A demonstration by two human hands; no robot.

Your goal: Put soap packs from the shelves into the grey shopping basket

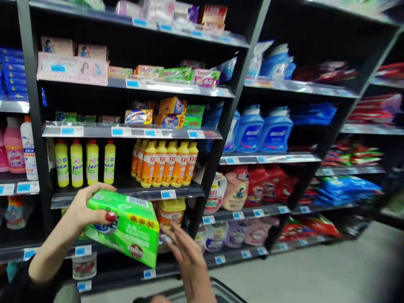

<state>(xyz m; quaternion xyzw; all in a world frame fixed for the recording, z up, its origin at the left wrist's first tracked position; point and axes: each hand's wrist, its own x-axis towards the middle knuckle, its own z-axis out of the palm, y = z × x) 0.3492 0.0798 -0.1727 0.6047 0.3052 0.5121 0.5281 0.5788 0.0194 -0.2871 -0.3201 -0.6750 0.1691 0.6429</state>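
My left hand (91,206) grips a bright green box-shaped pack (129,227) by its left end, thumb on the front and the other fingers over the top. The pack is tilted, with yellow lettering along its upper right edge and a barcode on top; its exact kind I cannot make out. Close to the pack's right end, my right hand (189,256) has its fingers stretched out and apart. Whether those fingertips touch the pack is unclear.
Ahead stand dark shelves with yellow bottles (92,162), orange bottles (168,164), soap packs (170,113) and blue detergent jugs (276,130). A yellow tub (172,210) sits low behind the hands. At the bottom, a dark rim (227,290) shows above the grey floor (315,269).
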